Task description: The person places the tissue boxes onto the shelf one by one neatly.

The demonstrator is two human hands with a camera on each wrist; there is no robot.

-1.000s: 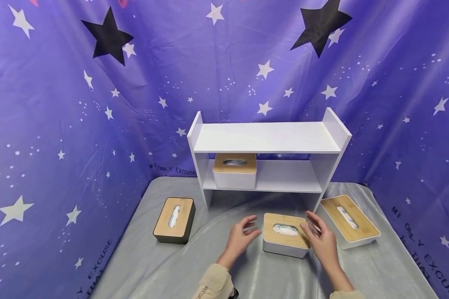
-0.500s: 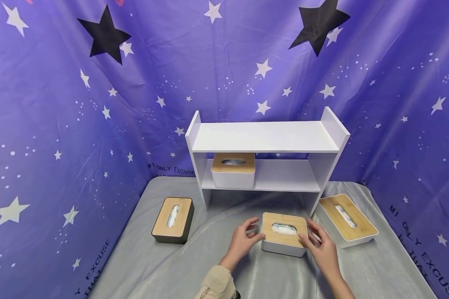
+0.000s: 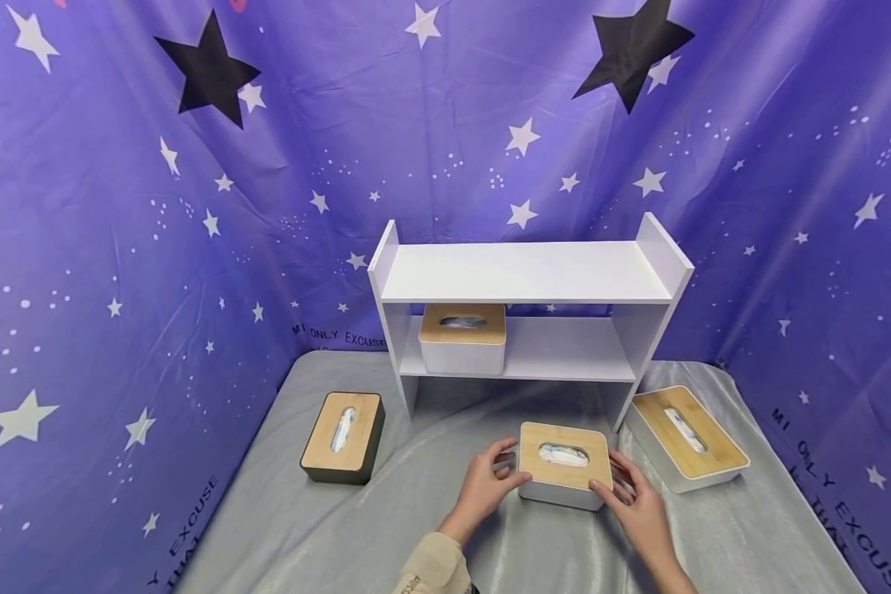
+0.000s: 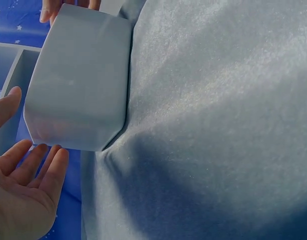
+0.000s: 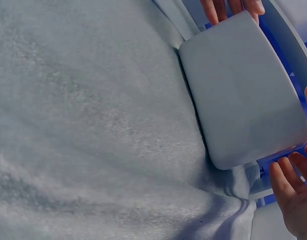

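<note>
A white tissue box [image 3: 564,493] with a wooden lid lies on the grey cloth in front of the shelf, tissue showing in its oval slot. At its left end is my left hand [image 3: 484,485], thumb at the front corner, other fingers along the side. My right hand [image 3: 637,507] is at the opposite end, thumb over the front right corner. In the left wrist view, relaxed fingers [image 4: 54,172] reach the end of the tissue box [image 4: 81,80], with the thumb apart. The right wrist view shows loosely extended fingers [image 5: 282,182] close to the box's end.
A white two-tier shelf [image 3: 527,272] stands behind, with another white tissue box [image 3: 464,356] on its lower board, at the left. A black-sided tissue box [image 3: 344,437] lies left on the grey cloth [image 3: 416,462]. Another white one [image 3: 690,437] lies angled at the right, close by my right hand.
Both hands have closed in on the middle tissue box; the left moved right to its end, and the right slid slightly down along the other end. The box stays in place.
</note>
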